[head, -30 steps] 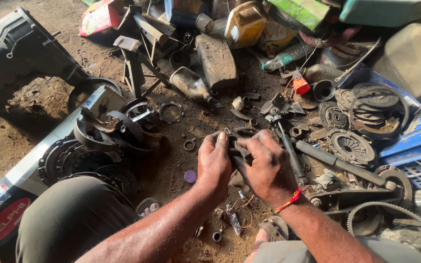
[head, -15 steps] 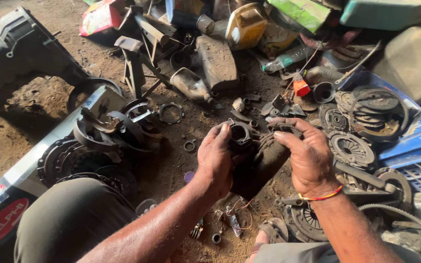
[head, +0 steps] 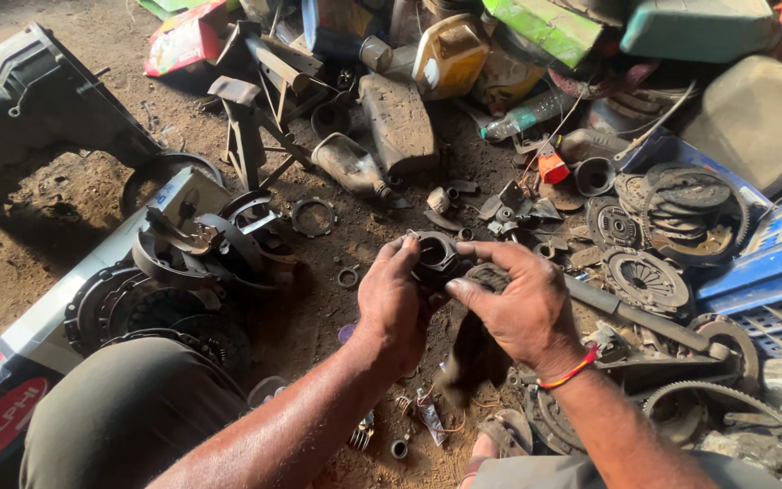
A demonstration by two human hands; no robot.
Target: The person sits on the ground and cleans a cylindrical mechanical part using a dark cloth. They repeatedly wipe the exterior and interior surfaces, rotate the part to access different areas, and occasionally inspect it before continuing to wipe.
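Hands (head: 463, 303) both clamped on dark round metal part (head: 433, 256) and dirty rag (head: 474, 349), just right of brake shoes (head: 194, 243), rubbing it clean; likely next, turning it.

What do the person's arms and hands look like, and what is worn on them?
Both forearms are bare, with no sleeves and no gloves. The left hand and the right hand look grimy, with dark dirt on the fingers. The right wrist carries a thin red and yellow thread band. The left wrist has nothing on it. No watch or ring shows.
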